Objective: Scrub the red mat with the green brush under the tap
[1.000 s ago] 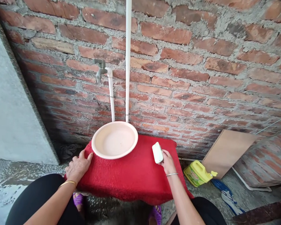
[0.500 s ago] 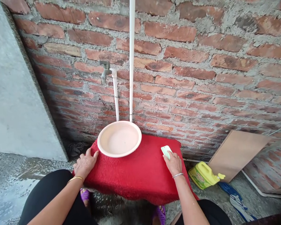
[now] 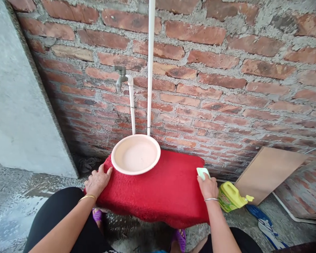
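Observation:
A wet red cloth (image 3: 158, 189) is spread over a low surface and drapes down its front. My right hand (image 3: 208, 188) grips what looks like a pale green scrub brush (image 3: 203, 173) at the cloth's right edge; its underside is hidden. On the left edge of the cloth rests my left hand (image 3: 97, 182), palm down with the fingers apart. A cream basin (image 3: 136, 170) holding cloudy water sits at the back left of the cloth, close to my left fingertips.
Behind the basin, a tap (image 3: 120, 78) and a white pipe (image 3: 150, 63) run along the brick wall (image 3: 216, 63). A grey slab (image 3: 28, 98) leans at left. A yellow jug (image 3: 232, 196), a board (image 3: 268, 172) and flip-flops (image 3: 268, 230) are at right on the wet floor.
My right hand has moved the brush rightward across the cloth to its right edge. My left hand stays on the left edge. The view has shifted slightly.

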`<move>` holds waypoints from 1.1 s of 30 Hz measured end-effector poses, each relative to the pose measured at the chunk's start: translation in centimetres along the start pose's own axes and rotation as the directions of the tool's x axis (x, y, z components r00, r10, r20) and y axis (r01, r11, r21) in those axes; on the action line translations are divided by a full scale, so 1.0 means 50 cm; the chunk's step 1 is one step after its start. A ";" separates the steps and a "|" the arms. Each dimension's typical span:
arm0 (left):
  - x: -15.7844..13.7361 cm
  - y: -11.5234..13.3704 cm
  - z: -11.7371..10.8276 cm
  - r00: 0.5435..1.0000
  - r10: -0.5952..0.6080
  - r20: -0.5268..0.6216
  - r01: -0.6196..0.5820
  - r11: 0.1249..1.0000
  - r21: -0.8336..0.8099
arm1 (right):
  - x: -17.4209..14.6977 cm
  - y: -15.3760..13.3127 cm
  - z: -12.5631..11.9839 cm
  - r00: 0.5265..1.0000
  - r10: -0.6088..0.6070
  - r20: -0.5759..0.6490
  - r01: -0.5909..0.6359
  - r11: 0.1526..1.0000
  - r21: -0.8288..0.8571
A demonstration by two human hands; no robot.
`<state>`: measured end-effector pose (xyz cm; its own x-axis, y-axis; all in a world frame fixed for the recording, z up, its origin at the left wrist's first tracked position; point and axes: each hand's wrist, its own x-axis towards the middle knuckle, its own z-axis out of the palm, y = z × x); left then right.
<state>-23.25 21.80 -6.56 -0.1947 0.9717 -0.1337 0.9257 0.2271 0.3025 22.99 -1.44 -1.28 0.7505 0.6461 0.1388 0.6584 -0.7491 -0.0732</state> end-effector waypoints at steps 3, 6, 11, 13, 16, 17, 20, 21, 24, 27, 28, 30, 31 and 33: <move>0.004 -0.002 0.006 1.000 -0.005 0.003 0.005 1.000 -0.006 | 0.002 0.012 -0.007 0.997 0.060 -0.040 -0.061 0.998 -0.003; 0.005 -0.004 0.009 1.000 -0.005 0.000 0.005 1.000 -0.012 | -0.074 -0.078 0.021 0.965 -0.244 -0.096 0.255 0.959 0.123; 0.002 -0.005 0.005 1.000 0.006 -0.007 -0.006 1.000 -0.020 | -0.210 -0.242 0.079 0.728 -0.663 -0.174 0.686 0.710 0.161; 0.000 -0.003 0.002 1.000 0.009 -0.004 -0.009 1.000 -0.025 | -0.200 -0.238 0.081 0.758 -0.637 -0.141 0.652 0.749 0.122; -0.005 0.002 -0.003 1.000 0.011 -0.012 -0.012 0.999 -0.034 | -0.121 -0.145 0.061 0.899 -0.429 -0.083 0.435 0.898 0.064; -0.008 0.004 -0.005 1.000 0.007 -0.015 -0.008 0.999 -0.036 | -0.088 -0.102 0.051 0.945 -0.319 -0.070 0.322 0.946 0.045; -0.014 0.010 -0.010 1.000 -0.003 -0.014 0.002 0.999 -0.038 | -0.010 0.006 0.022 0.997 0.041 -0.061 -0.040 0.999 0.008; -0.016 0.011 -0.011 1.000 -0.004 -0.011 0.003 0.999 -0.036 | 0.002 0.024 0.016 0.991 0.113 -0.069 -0.112 0.994 0.018; -0.018 0.012 -0.012 1.000 -0.002 -0.010 0.001 1.000 -0.028 | -0.011 -0.004 0.016 0.994 0.056 -0.094 -0.043 0.990 0.134; -0.017 0.010 -0.010 1.000 -0.003 -0.007 0.003 1.000 -0.020 | -0.077 -0.120 0.040 0.950 -0.289 -0.119 0.310 0.914 0.260; -0.016 0.009 -0.010 1.000 -0.001 -0.006 0.001 1.000 -0.018 | -0.101 -0.164 0.049 0.907 -0.403 -0.124 0.422 0.866 0.268; -0.015 0.008 -0.010 1.000 0.003 -0.008 -0.003 1.000 -0.014 | -0.136 -0.234 0.063 0.833 -0.543 -0.109 0.552 0.797 0.247; -0.015 0.008 -0.010 1.000 0.006 -0.009 -0.006 1.000 -0.012 | -0.144 -0.255 0.067 0.820 -0.565 -0.089 0.569 0.790 0.229; -0.016 0.009 -0.012 1.000 0.008 -0.007 -0.008 1.000 -0.010 | -0.136 -0.258 0.067 0.844 -0.534 -0.044 0.532 0.823 0.199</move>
<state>-22.89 21.18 -5.76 -0.1892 0.9740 -0.1248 0.9241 0.2196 0.3127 9.56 4.32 -4.57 0.2790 0.9393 0.1997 0.9523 -0.2439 -0.1834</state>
